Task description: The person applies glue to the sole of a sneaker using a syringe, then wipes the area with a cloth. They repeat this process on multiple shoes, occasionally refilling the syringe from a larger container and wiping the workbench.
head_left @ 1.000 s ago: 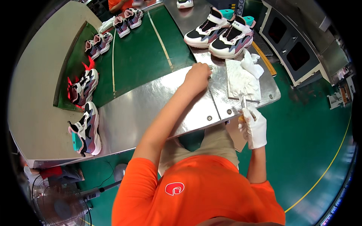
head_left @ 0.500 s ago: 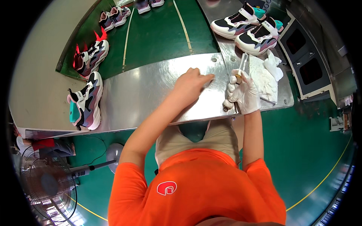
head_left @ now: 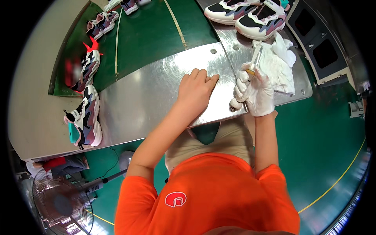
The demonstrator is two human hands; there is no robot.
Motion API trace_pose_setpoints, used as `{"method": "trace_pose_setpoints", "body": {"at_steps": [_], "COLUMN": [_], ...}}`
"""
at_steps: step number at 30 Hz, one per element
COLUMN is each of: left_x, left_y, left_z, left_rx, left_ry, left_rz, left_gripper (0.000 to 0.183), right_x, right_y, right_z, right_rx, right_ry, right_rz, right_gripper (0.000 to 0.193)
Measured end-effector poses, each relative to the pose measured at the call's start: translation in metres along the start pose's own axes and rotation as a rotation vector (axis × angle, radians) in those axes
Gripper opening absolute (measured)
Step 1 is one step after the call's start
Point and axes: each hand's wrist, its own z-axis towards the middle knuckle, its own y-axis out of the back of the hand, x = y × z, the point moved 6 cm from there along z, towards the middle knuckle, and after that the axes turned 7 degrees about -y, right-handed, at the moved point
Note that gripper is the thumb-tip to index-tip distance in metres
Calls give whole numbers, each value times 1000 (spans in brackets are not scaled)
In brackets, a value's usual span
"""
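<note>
My bare left hand [head_left: 195, 90] rests on the bright metal plate [head_left: 145, 94] with its fingers curled under. The fingertips are hidden, so whatever they hold, if anything, cannot be made out. At the plate's right end, my right hand [head_left: 258, 94] wears a white glove and is closed round a slim tool [head_left: 257, 54]. A pale, narrow length of it rises past the fingers, with a yellow-brown part at the grip; its exact kind is unclear. Just beyond that hand lies a folded white cloth [head_left: 280, 72], with crumpled white tissue [head_left: 284, 49] on it.
Two white, black and purple sneakers [head_left: 260, 21] stand at the far right. Another sneaker [head_left: 91, 117] stands at the left, with more shoes [head_left: 102, 23] along the green belt [head_left: 149, 35]. A dark two-windowed cabinet [head_left: 319, 43] is at right, a fan [head_left: 62, 203] at lower left.
The view has shifted and turned slightly, moving the shoes and table in the picture. My left hand's blur has cleared, its fingers more curled. The right hand still grips the slim tool.
</note>
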Motion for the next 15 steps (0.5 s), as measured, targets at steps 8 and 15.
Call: {"method": "trace_pose_setpoints", "body": {"at_steps": [8,15], "left_x": [-2,-5], "left_y": [-7,-19], "left_z": [1,27], "left_rx": [-9,3], "left_ry": [21,-11], "left_rz": [66,80], "left_gripper": [32,31], "right_x": [-1,-1], "right_y": [5,6], "right_z": [-2,-1], "right_rx": [4,-12], "right_ry": [31,-5], "right_rz": [-20,30], "right_gripper": [41,41]}}
